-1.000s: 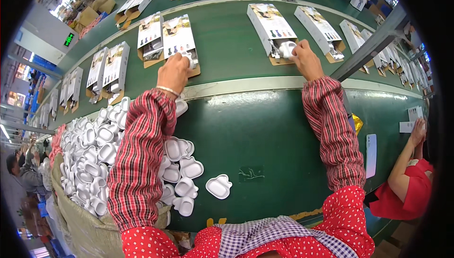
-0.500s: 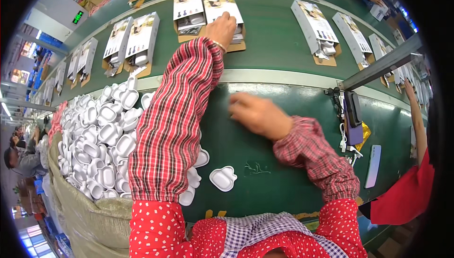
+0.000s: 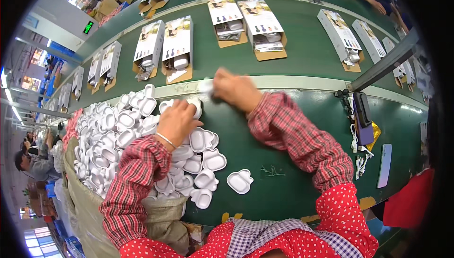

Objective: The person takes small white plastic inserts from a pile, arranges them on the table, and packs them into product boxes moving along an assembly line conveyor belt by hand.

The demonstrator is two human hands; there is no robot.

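My left hand [image 3: 177, 122] is over the pile of white plastic shells [image 3: 125, 121], its fingers bent round a small, shallow, bear-shaped white shell [image 3: 195, 108]. Blurred by motion, my right hand [image 3: 235, 89] is above the pale rail at the table's far edge. A white piece [image 3: 206, 86] shows at its fingertips, apparently another such shell. One more shell [image 3: 240, 181] lies apart on the green table. Beyond the rail, open cartons [image 3: 263, 21] with printed lids stand in pairs, showing white items inside.
The pile spills out of a beige sack [image 3: 90, 215] at my left. At right, a metal post [image 3: 385, 64] rises near dark devices with white cables [image 3: 360, 163] and a phone [image 3: 384, 166]. A co-worker's red sleeve [image 3: 409, 201] shows beyond.
My left hand has come back from the far carton down to the pile. The right hand has moved left and away from me, and a white piece now shows at its fingers. The view has shifted left.
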